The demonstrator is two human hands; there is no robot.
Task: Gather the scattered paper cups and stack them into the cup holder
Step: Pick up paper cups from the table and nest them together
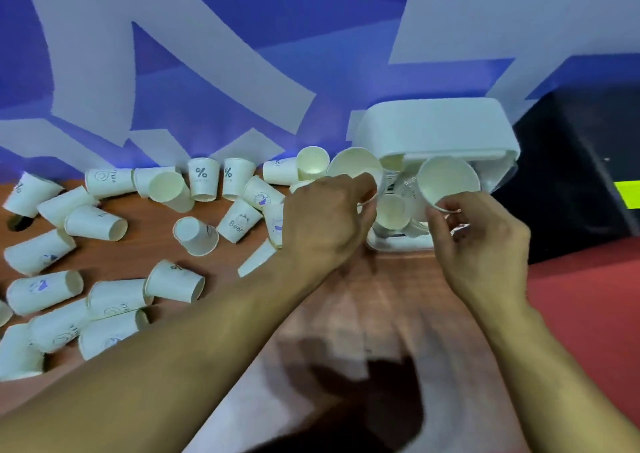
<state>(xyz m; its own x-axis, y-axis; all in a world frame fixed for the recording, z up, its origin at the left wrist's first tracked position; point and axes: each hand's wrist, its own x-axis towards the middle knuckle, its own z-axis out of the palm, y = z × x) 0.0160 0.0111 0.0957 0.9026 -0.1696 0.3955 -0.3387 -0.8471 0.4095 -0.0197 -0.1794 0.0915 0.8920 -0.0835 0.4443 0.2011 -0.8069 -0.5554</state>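
The wooden table [381,297] bears a white cup holder [433,127] at its far right. Just before the holder, the left hand [322,224] curls its fingers round an open cup [349,165], and the right hand [481,245] pinches the rim of a tilted cup [446,179]. Loose cups [95,224] lie scattered to the left. 2 standing cups [203,182] read "%" and 1 lying cup [239,224] reads "Bear".
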